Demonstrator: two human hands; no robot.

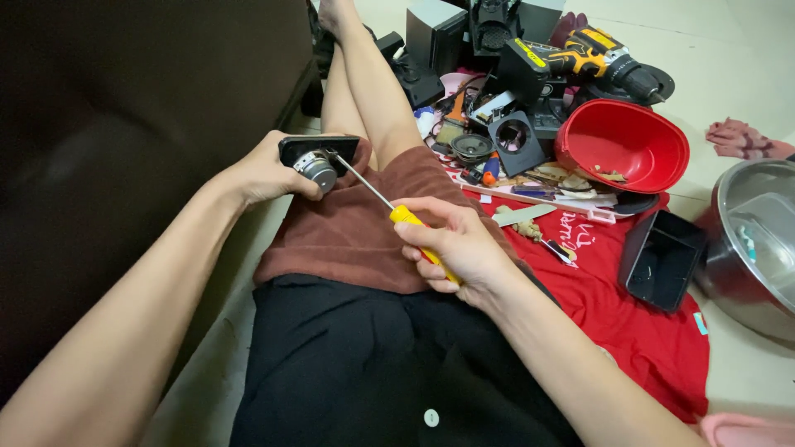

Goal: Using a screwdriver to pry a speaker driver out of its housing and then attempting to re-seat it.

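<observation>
- Holding a small black-framed speaker driver with round silver metal magnet [317, 163] in left hand [263, 172]; grip closed round the frame, magnet facing the camera, unit held above the lap, just left of the bare thigh.
- Right hand [457, 245] closed on the yellow plastic handle of a slim steel-shaft screwdriver [389, 207]; shaft runs up-left, tip at the driver's frame beside the magnet. Exact contact pt too small to tell.
- Step in hand, judged: working a fastener or seam on the driver w/ the screwdriver tip.
- Next move calls for: steady counter-hold from left hand, tip kept seated and square, light torque; a slip would send the tip toward the left fingers.
- No surface in use; person sits on pale floor [745, 58], brown towel-like cloth [356, 232] over lap, dark sofa side at left.
- Floor at right: red cloth [638, 323], red plastic bowl [623, 142], yellow-and-black cordless drill [600, 56], loose speaker cones and black housings, steel basin [754, 248], black rectangular tray [662, 258]. Cluttered, well apart from hands.
</observation>
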